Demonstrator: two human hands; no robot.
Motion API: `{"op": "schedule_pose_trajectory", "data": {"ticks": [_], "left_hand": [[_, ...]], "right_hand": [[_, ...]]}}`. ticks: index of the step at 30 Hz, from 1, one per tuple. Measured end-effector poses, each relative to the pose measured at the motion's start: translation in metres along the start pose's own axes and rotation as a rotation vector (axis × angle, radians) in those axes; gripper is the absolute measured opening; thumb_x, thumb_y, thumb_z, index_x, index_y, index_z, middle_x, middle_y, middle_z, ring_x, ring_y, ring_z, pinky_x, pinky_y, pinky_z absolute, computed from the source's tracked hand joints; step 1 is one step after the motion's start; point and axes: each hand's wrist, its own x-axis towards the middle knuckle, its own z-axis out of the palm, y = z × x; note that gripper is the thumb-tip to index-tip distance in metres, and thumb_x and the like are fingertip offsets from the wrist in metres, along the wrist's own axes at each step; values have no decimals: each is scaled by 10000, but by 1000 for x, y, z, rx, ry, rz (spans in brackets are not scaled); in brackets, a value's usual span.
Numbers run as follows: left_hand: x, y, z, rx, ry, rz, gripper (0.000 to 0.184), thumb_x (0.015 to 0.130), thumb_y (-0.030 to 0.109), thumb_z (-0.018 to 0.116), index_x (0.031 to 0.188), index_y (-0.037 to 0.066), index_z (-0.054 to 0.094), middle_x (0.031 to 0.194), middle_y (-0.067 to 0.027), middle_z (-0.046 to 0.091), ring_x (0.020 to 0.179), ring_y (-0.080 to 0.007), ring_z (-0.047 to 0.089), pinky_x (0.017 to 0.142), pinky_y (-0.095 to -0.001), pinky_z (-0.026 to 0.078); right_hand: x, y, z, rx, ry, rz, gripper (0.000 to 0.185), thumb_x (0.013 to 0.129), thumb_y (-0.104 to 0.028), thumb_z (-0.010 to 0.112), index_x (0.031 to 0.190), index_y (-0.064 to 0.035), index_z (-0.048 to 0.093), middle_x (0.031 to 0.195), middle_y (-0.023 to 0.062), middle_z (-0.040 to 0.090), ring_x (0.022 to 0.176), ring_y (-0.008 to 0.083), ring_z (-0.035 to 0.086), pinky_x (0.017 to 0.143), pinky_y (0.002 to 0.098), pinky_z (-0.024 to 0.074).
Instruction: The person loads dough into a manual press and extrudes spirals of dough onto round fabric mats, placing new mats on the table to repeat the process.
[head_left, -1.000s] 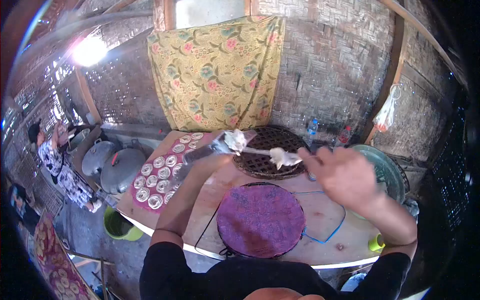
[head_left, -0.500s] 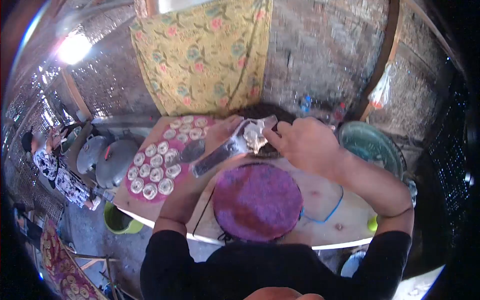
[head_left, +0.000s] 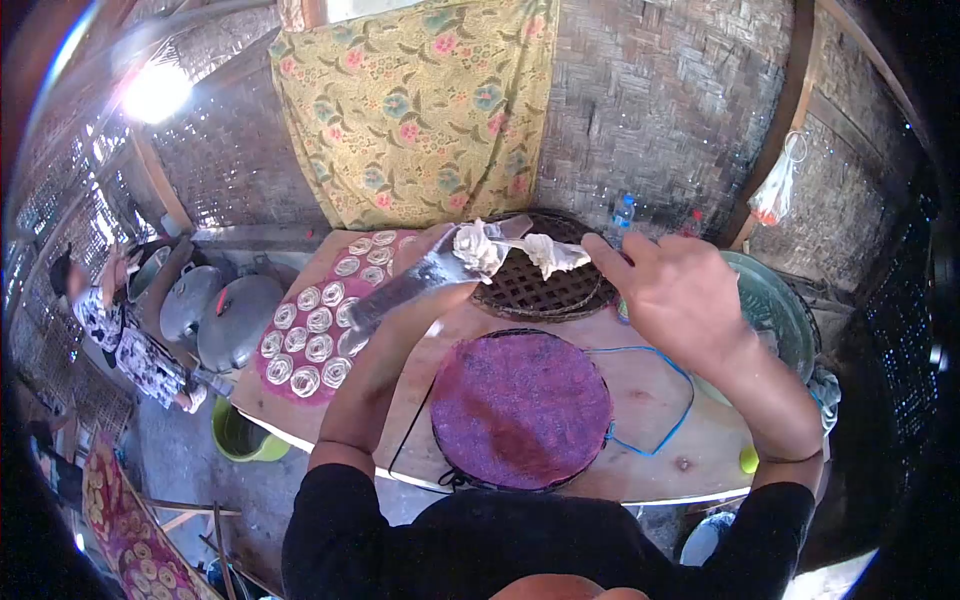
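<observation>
My left hand [head_left: 440,262] is wrapped round a clear plastic tube [head_left: 385,305], with white dough [head_left: 478,248] bulging at its upper end. My right hand [head_left: 670,285] is closed beside it, gripping a tool whose end carries a second lump of dough [head_left: 550,255]. A thin strand or rod joins the two lumps. Below the hands, a round tray covered with purple cloth [head_left: 520,410] lies on the wooden table [head_left: 650,470]. Behind them is a dark woven basket [head_left: 540,285].
Coiled white dough pieces [head_left: 320,348] lie on pink cloth at the left. A green basin [head_left: 765,310] stands at the right, near a blue cord [head_left: 690,385]. Large lidded pots [head_left: 240,325] and another person [head_left: 125,325] are at far left.
From half a second ago, my right hand has moved right, away from the tube, drawing a dough lump with it. The view has shifted slightly.
</observation>
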Motion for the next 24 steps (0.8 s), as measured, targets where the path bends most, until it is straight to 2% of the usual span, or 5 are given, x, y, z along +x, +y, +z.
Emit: {"op": "schedule_pose_trajectory", "data": {"ticks": [10, 14, 17, 19, 24], "left_hand": [[9, 34, 33, -40, -121, 73, 325, 915, 209, 460, 1203, 58, 464, 1148, -77, 558, 1087, -166, 528, 963, -325, 406], [4, 56, 47, 724, 32, 434, 297, 895, 116, 483, 1175, 16, 481, 1105, -77, 582, 1032, -175, 557, 924, -314, 438], [14, 46, 55, 238, 28, 370, 344, 788, 80, 655, 1105, 13, 538, 1022, -72, 618, 933, -160, 597, 858, -295, 474], [23, 31, 50, -1130, -15, -304, 385, 712, 21, 719, 1064, 11, 562, 978, -63, 630, 889, -136, 602, 809, -273, 483], [17, 35, 20, 47, 171, 179, 355, 700, 78, 713, 1030, 45, 586, 931, -39, 644, 869, -111, 600, 768, -263, 476]], "right_hand": [[10, -5, 13, 226, 196, 171, 355, 762, -118, 527, 1111, -159, 576, 688, 30, 502, 587, 182, 580, 493, 299, 470], [7, -43, 67, 679, 362, 425, 510, 784, -2, 519, 1259, -186, 506, 770, 107, 520, 613, 290, 579, 574, 385, 494], [10, -73, 94, 975, 455, 580, 540, 810, 9, 492, 1308, -196, 452, 829, 151, 521, 648, 348, 572, 617, 442, 485], [5, -91, 105, 1059, 422, 670, 553, 823, 3, 477, 1332, -206, 422, 858, 174, 521, 680, 375, 572, 649, 464, 480], [-31, -112, 121, 1156, 125, 637, 462, 864, -41, 468, 1311, -154, 452, 923, 195, 593, 789, 325, 610, 701, 429, 473]]}}
